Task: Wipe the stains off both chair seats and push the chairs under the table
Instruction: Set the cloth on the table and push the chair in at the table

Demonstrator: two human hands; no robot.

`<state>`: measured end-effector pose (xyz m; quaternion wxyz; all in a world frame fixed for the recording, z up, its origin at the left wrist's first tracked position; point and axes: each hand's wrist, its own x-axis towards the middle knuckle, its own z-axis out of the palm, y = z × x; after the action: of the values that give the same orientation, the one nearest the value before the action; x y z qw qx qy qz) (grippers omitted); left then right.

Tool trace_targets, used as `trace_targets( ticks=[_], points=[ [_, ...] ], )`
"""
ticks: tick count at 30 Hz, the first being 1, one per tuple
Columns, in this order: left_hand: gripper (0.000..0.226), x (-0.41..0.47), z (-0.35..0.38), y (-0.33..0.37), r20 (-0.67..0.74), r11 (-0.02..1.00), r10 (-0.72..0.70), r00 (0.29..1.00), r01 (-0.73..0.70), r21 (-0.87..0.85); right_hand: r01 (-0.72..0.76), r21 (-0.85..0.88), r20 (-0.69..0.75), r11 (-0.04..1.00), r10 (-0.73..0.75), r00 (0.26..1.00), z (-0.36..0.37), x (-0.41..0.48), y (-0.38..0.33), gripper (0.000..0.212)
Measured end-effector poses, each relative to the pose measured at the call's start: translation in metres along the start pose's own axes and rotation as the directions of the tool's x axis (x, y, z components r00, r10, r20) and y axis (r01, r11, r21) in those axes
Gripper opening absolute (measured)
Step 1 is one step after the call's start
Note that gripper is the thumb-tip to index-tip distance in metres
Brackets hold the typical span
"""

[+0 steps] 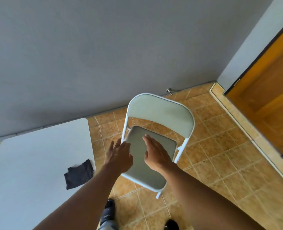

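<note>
Both hands over the chair seat, cloth left on the table

The left hand [119, 156] and right hand [155, 153] hovered flat, fingers released, above the seat [142, 170]; the cloth [79, 174] lay leftward, nearer the left hand.

Under the hands, a chair [160, 112] padded grey-green on a white frame; left of them, a dark grey cloth [79, 174] on the white counter [29, 163]; orange-tan tiled floor [220, 163].

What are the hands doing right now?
Left hand: open, empty, at the chair seat's left edge.
Right hand: open, empty, over the seat.
</note>
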<state>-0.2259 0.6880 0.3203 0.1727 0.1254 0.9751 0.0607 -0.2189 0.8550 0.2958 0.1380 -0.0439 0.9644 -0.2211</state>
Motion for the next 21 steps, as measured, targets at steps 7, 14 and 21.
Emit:
trace_targets(
  ticks=[7,14,21],
  points=[
    [0.056,0.009,-0.002,0.136,0.035,0.997,-0.071,0.997,0.072,-0.034,-0.011,0.036,-0.1,0.999,0.014,0.995,-0.086,-0.074,0.119,0.065],
    [0.058,0.031,-0.022,0.212,0.03,0.999,-0.042,0.999,0.041,0.007,-0.068,0.023,-0.122,0.997,0.07,0.99,-0.138,-0.099,0.197,0.061],
    [0.062,0.078,-0.02,0.247,0.05,0.996,-0.084,0.995,0.085,-0.017,-0.014,-0.092,-0.078,0.996,0.007,0.997,-0.162,-0.067,0.231,0.061]
  ],
)
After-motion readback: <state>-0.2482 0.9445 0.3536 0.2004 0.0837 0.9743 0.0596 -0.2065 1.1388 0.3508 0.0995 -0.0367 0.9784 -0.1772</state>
